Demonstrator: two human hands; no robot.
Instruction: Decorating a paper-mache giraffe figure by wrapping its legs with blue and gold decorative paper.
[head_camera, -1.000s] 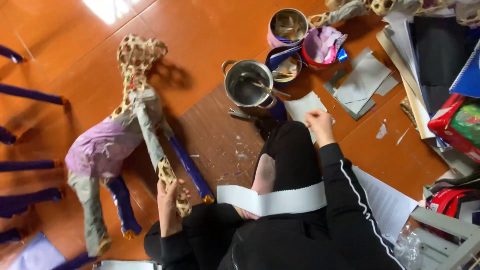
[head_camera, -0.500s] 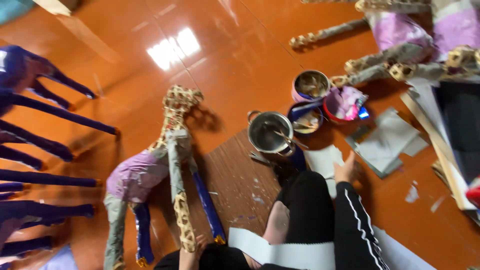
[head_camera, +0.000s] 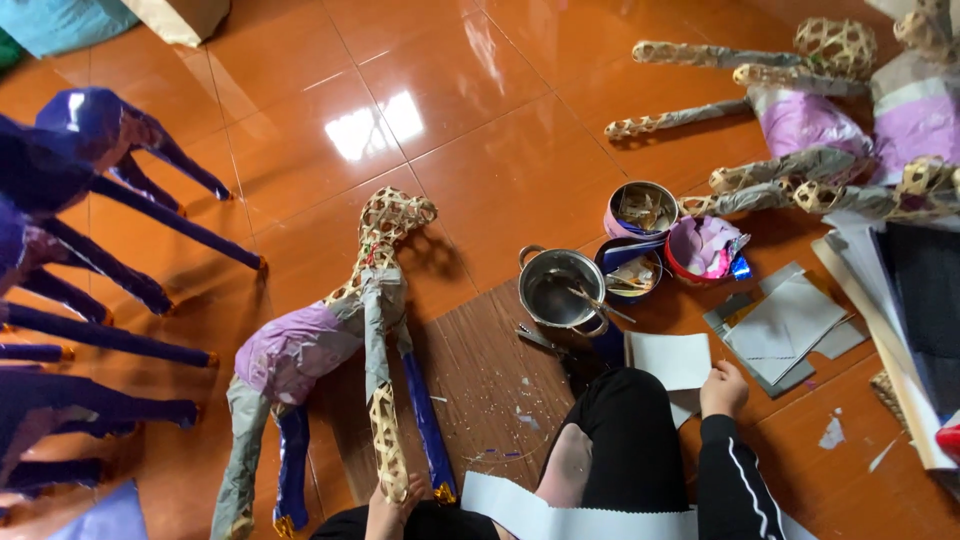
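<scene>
Your left hand (head_camera: 392, 505) grips the woven leg of the giraffe frame (head_camera: 340, 340), which lies on the floor (head_camera: 500, 120) with its basket-weave head pointing away from you. Your right hand (head_camera: 724, 388), fingers curled, rests on a white paper sheet (head_camera: 668, 358) right of the frame; whether it pinches the sheet, you cannot tell. Between frame and sheet stands a steel pot (head_camera: 562, 288) with a brush in it. Beyond the pot sit small tins (head_camera: 640, 208). Left of the frame lie blue-wrapped figures (head_camera: 90, 200).
</scene>
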